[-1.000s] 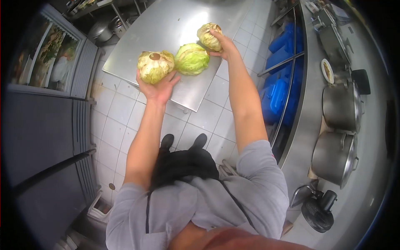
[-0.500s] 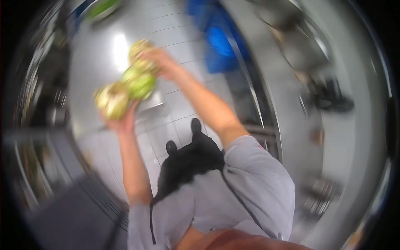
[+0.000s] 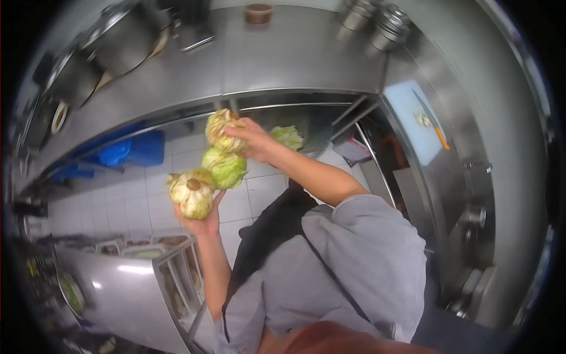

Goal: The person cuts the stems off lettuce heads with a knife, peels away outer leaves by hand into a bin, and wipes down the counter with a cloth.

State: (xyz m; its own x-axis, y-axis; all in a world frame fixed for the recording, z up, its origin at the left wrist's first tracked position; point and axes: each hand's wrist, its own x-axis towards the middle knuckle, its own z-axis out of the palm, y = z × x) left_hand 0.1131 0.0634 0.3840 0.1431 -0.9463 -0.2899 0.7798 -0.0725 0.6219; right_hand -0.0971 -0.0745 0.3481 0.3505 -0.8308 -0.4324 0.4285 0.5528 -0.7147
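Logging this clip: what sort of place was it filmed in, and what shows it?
Most likely a commercial kitchen: large metal pots stand on a long stainless-steel counter, and an orange-handled knife lies on a pale blue cutting board.

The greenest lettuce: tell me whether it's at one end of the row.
No, the greenest lettuce is between the lower lettuce and the upper lettuce.

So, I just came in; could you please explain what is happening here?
Someone is holding three leafy heads, lettuce or cabbage, over a tiled floor. The left hand supports the lower head from below, the right hand grips the upper head, and the greener head sits between them. To the right, a knife lies on a blue cutting board.
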